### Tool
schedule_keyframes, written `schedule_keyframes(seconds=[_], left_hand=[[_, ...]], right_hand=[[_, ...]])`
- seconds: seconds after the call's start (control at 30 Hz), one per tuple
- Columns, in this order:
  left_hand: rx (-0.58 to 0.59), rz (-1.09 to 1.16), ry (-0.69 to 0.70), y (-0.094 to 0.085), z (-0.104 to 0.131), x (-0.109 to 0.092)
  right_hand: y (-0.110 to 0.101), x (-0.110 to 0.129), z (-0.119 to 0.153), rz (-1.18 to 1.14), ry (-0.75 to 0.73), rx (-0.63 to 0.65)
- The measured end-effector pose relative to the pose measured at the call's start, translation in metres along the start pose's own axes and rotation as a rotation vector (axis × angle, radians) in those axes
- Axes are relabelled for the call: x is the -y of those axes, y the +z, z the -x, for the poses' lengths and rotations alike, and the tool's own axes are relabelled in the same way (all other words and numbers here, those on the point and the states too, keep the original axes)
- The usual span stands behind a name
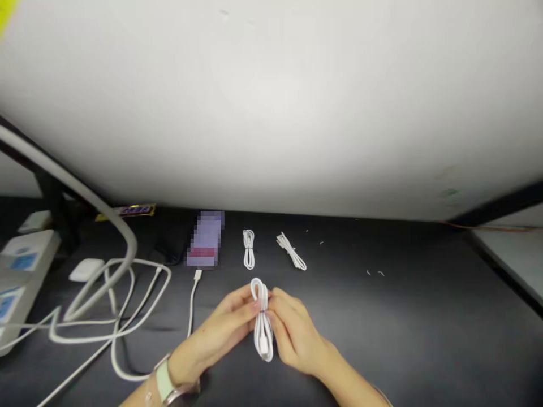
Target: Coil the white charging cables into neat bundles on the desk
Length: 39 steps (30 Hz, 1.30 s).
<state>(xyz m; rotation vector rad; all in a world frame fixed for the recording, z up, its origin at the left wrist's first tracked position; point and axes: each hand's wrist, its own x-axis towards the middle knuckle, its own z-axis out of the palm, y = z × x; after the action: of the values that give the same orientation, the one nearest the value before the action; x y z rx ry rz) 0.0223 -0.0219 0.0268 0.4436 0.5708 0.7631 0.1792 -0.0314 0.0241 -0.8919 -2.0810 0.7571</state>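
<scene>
A coiled white cable (pixel 263 333) is held upright between both hands above the black table (pixel 382 328). My left hand (pixel 231 319) pinches it near the middle, thumb in front. The fingers of my right hand (pixel 294 328) are closed at the coil's right side, by a thin dark tie round its waist. Two more bundled white cables lie beyond the hands: one (pixel 249 250) straight ahead, the other (pixel 292 251) slanted to its right.
A pixelated phone (pixel 206 240) lies at the back with a white plug (pixel 197 275) below it. Loose white cables (pixel 127 322), a white case (pixel 86 270), a power strip (pixel 31 277) and a yellow wrapper (pixel 131 211) are at left. Small white scraps (pixel 380 273) lie right.
</scene>
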Motion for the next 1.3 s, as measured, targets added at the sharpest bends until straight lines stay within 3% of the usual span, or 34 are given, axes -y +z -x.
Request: schedule_keyframes(seconds=[0.2, 0.4, 0.5, 0.73, 0.9, 1.03, 1.3], left_hand=[[0.057, -0.005, 0.009, 0.001, -0.001, 0.005], [-0.060, -0.553, 0.327, 0.005, 0.007, -0.002], [-0.072, -0.666, 0.402, 0.006, 0.010, -0.003], [-0.073, -0.643, 0.342, 0.005, 0.009, -0.001], [0.018, -0.547, 0.328, 0.005, 0.010, 0.000], [0.010, -0.611, 0.445, 0.003, 0.010, -0.001], [0.029, -0.988, 0.742, -0.006, 0.010, -0.009]], right_hand=[[0.003, 0.004, 0.002, -0.002, -0.055, -0.007], [0.007, 0.008, 0.001, -0.093, 0.048, -0.056], [0.006, 0.007, 0.002, -0.052, 0.020, -0.028], [0.008, 0.003, 0.006, 0.077, 0.002, -0.009], [0.008, 0.003, 0.006, 0.026, 0.023, -0.038], [0.004, 0.006, 0.004, 0.021, 0.015, -0.032], [-0.006, 0.011, 0.001, 0.175, -0.042, 0.021]])
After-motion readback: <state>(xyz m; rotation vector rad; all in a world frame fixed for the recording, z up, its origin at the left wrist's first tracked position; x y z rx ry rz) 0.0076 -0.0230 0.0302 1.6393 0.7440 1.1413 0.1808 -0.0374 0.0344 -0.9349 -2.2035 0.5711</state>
